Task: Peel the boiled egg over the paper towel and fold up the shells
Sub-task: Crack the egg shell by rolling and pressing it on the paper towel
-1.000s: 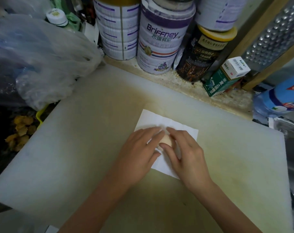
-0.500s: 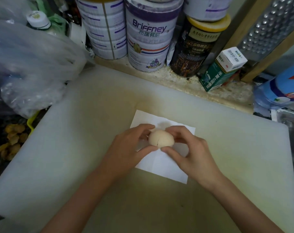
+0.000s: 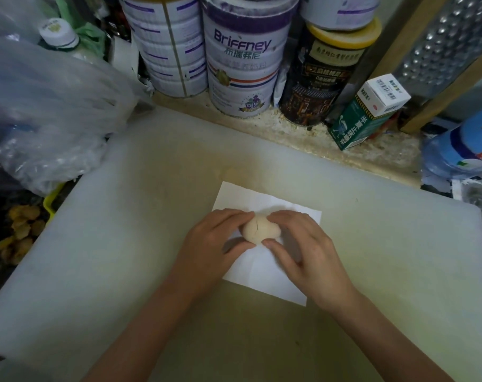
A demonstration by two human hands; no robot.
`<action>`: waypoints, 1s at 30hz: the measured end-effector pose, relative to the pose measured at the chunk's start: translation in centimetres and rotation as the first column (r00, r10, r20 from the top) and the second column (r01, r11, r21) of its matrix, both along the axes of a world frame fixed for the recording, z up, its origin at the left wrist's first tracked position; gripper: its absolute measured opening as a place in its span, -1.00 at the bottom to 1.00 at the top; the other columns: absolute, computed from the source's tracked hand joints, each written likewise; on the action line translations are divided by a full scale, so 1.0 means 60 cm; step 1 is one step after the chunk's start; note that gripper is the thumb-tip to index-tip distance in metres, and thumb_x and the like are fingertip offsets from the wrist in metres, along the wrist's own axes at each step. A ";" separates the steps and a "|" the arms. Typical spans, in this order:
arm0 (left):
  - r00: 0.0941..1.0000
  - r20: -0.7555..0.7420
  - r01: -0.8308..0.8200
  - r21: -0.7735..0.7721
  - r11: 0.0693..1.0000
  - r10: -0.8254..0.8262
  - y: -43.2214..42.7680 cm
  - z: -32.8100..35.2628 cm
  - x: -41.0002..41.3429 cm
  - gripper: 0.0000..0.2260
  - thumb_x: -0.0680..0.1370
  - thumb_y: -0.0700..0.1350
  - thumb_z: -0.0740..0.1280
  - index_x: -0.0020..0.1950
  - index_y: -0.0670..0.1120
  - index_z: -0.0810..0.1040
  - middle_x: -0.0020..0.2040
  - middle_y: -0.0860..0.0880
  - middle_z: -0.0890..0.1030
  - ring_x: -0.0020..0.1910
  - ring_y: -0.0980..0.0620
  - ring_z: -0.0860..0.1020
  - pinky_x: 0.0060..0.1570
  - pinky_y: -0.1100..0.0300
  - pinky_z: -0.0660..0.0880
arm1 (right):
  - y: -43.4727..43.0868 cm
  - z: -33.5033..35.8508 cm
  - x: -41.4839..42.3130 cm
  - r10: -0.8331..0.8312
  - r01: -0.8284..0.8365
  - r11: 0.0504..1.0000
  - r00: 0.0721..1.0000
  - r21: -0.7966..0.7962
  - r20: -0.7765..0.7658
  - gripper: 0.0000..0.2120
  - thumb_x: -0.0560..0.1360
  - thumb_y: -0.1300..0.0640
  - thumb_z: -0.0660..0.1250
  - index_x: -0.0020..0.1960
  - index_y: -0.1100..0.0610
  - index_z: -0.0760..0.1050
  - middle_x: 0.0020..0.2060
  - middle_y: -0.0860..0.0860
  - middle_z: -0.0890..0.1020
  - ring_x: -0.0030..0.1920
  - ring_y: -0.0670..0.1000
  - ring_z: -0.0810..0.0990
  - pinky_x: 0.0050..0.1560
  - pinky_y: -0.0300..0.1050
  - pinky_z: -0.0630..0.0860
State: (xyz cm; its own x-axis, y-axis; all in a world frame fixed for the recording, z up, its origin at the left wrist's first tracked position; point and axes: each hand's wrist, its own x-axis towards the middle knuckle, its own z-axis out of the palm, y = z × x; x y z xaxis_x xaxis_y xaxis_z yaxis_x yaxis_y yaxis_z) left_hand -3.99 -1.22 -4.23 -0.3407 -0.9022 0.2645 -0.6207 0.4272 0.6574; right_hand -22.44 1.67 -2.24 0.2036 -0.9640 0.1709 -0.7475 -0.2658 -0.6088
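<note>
A pale boiled egg [image 3: 260, 229] with a dark crack across its shell is held just over a white paper towel [image 3: 264, 274] that lies flat on a white cutting board [image 3: 124, 244]. My left hand [image 3: 212, 246] grips the egg from the left with thumb and fingertips. My right hand [image 3: 306, 252] grips it from the right, thumb at its near side and fingers over its far side. No loose shell pieces show on the towel.
Several tins [image 3: 242, 56] and a dark jar with a yellow lid [image 3: 325, 75] stand along the board's far edge. A green and white box [image 3: 366, 111] leans at the back right. A clear plastic bag [image 3: 49, 106] bulges at the left. A blue package [image 3: 466, 144] lies at the right.
A second ago both hands pressed low over the egg on the towel and mostly hid it. They have lifted and turned it, so the cracked shell faces up between the fingertips.
</note>
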 end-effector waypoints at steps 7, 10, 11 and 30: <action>0.998 -0.059 -0.008 0.168 0.986 0.018 -0.008 0.021 -0.001 -0.69 0.41 -0.10 0.49 0.12 -0.14 0.61 -0.02 0.00 0.65 -0.10 0.14 0.53 -0.03 0.21 0.48 | -0.019 0.006 0.007 -0.025 0.024 1.000 1.000 0.020 0.015 -0.66 0.38 0.17 0.49 0.13 0.19 0.53 0.03 0.02 0.63 0.03 -0.01 0.57 0.07 -0.24 0.46; 0.993 -0.113 -0.017 0.191 0.981 0.039 0.001 0.029 0.006 -0.63 0.43 -0.02 0.44 0.21 -0.07 0.57 -0.01 0.07 0.64 -0.08 0.17 0.53 -0.03 0.34 0.47 | -0.020 0.017 -0.003 -0.003 0.001 0.999 0.998 0.042 0.056 -0.63 0.40 0.07 0.47 0.17 0.13 0.53 0.03 -0.04 0.62 0.00 -0.14 0.53 0.05 -0.35 0.44; 0.993 -0.110 -0.010 0.186 0.983 0.031 0.005 0.031 0.009 -0.60 0.42 0.00 0.42 0.23 -0.07 0.55 -0.01 0.08 0.64 -0.08 0.17 0.53 -0.03 0.36 0.47 | -0.017 0.019 -0.005 0.015 -0.018 0.998 0.999 0.053 0.044 -0.63 0.41 0.03 0.45 0.18 0.11 0.53 0.03 -0.05 0.62 -0.01 -0.15 0.53 0.05 -0.35 0.45; 0.997 0.068 0.032 0.097 0.995 -0.039 0.001 0.004 0.001 -0.55 0.53 0.02 0.23 0.33 -0.20 0.46 0.10 -0.09 0.63 0.08 -0.02 0.53 0.11 0.21 0.39 | -0.027 0.013 0.003 0.043 -0.043 0.999 0.996 0.000 -0.073 -0.71 0.42 0.15 0.46 0.11 0.19 0.56 0.02 0.04 0.64 0.02 0.04 0.59 0.03 -0.17 0.50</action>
